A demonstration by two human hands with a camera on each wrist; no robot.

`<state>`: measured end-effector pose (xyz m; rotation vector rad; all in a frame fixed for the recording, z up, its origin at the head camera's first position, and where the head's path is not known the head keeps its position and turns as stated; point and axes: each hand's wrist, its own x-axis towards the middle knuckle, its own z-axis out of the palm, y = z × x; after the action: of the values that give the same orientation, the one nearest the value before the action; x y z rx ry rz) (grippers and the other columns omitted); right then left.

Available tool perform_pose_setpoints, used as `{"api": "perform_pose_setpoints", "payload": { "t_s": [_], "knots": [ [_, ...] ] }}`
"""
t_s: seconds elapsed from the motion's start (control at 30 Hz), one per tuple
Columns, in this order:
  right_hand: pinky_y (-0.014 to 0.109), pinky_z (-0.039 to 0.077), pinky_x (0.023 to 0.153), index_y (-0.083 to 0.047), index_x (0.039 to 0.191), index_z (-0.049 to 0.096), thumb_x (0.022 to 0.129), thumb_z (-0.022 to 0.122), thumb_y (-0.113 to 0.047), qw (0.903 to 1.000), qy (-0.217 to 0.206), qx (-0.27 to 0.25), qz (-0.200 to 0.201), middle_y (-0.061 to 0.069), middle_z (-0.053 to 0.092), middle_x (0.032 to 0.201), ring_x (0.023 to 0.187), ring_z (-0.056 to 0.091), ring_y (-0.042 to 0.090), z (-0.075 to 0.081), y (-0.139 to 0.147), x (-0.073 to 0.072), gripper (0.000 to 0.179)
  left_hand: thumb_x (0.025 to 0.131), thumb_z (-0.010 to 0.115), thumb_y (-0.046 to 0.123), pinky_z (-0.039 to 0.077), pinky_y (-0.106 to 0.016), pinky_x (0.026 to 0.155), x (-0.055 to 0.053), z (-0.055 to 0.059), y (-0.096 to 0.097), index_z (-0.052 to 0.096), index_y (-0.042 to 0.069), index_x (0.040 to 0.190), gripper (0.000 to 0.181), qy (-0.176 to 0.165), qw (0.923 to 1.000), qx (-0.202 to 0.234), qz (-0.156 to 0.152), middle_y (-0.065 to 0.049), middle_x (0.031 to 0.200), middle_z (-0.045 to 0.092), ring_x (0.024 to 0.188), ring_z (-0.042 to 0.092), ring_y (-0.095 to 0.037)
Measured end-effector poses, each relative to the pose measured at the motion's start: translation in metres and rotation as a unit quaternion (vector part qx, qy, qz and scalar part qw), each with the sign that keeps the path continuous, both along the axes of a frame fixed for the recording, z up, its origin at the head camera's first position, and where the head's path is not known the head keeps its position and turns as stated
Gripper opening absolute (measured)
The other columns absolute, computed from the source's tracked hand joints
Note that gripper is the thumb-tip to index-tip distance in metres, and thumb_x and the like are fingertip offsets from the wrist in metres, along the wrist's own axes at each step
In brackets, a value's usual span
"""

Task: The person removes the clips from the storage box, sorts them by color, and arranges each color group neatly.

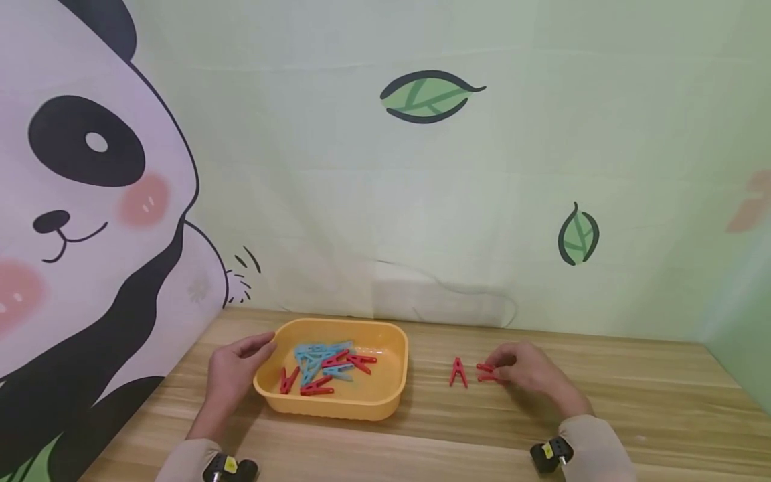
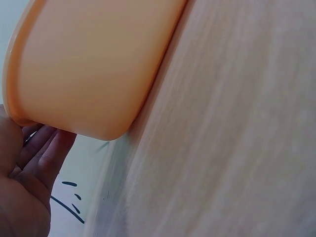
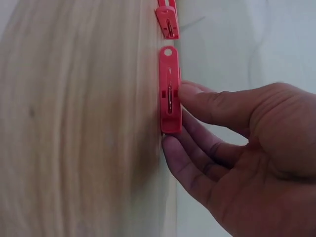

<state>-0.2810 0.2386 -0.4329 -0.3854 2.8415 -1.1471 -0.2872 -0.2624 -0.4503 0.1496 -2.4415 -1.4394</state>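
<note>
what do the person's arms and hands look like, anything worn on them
The left hand and right hand are bare, without gloves. The left sleeve and right sleeve are plain pale beige. At each cuff sits a small black device, left and right, with a yellow patch and a bit of silvery metal. No cables show on either arm.

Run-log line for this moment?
left hand: touches yellow basin | right hand: pinches red clip | inside basin: blue clips, more red clips | table: another red clip
</note>
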Motion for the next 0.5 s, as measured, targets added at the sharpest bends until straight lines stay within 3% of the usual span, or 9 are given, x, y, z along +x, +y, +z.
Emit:
{"api": "perform_pose_setpoints", "payload": {
  "t_s": [0.1, 0.2, 0.33, 0.5],
  "knots": [
    [0.042, 0.058, 0.081, 0.004, 0.109, 0.077, 0.094, 0.069, 0.007, 0.9999, 0.001, 0.014, -0.007, 0.011, 0.074, 0.102, 0.092, 0.065, 0.023, 0.002, -0.0008, 0.0006, 0.017, 0.102, 0.075, 0.021, 0.049, -0.006, 0.086, -0.0002, -0.0008, -0.0004, 0.075, 0.0, 0.13, 0.034, 0.0, 1.0, -0.001, 0.001, -0.017, 0.129, 0.073, 0.126, 0.067, -0.033],
    [0.04, 0.055, 0.078, 0.003, 0.107, 0.076, 0.098, 0.068, -0.002, 0.9977, 0.001, 0.042, -0.052, 0.009, 0.072, 0.097, 0.089, 0.062, 0.023, 0.0041, -0.0009, 0.0019, 0.013, 0.102, 0.075, 0.021, 0.049, -0.006, 0.085, -0.0003, -0.0014, -0.0007, 0.075, 0.0, 0.129, 0.034, 0.003, 1.0, -0.003, 0.001, -0.018, 0.128, 0.073, 0.125, 0.067, -0.033],
    [0.032, 0.042, 0.062, -0.003, 0.088, 0.071, 0.1, 0.072, -0.018, 0.9911, -0.022, 0.058, -0.118, 0.004, 0.06, 0.078, 0.073, 0.051, 0.021, 0.0061, -0.0009, 0.0051, 0.02, 0.102, 0.076, 0.021, 0.05, -0.007, 0.086, -0.0005, -0.002, -0.0009, 0.075, 0.0, 0.129, 0.034, 0.005, 1.0, -0.006, -0.001, -0.017, 0.128, 0.073, 0.125, 0.067, -0.034],
    [0.029, 0.037, 0.058, -0.006, 0.079, 0.067, 0.096, 0.078, -0.025, 0.9907, -0.035, 0.051, -0.121, 0.002, 0.054, 0.072, 0.067, 0.047, 0.018, 0.0043, -0.0032, 0.0058, 0.028, 0.102, 0.076, 0.022, 0.05, -0.008, 0.087, -0.0007, -0.0023, -0.0012, 0.075, 0.001, 0.129, 0.034, 0.007, 1.0, -0.006, -0.002, -0.017, 0.129, 0.073, 0.125, 0.067, -0.034]
  ]
}}
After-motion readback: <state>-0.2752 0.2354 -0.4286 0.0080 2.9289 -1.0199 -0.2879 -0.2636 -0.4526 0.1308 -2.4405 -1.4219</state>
